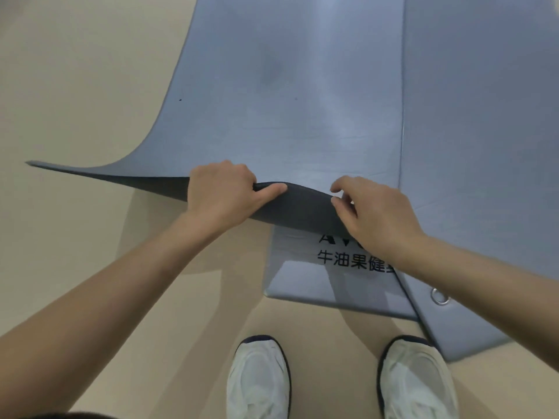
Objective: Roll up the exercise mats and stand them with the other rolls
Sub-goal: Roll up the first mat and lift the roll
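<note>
A blue-grey exercise mat [287, 101] stretches away from me across the floor. Its near end is lifted off the floor and curls over, showing a dark underside. My left hand [223, 192] grips that raised edge, thumb on the dark side. My right hand [375, 216] pinches the same edge a little to the right. Beneath the lifted end lies a second mat [305, 282] with black printed lettering. A third mat [484, 146] lies flat on the right, with a metal eyelet [439, 296] near its corner.
The floor [75, 86] is smooth and beige, bare on the left. My two white shoes [260, 379] stand just in front of the mats' near edges. No rolled mats are in view.
</note>
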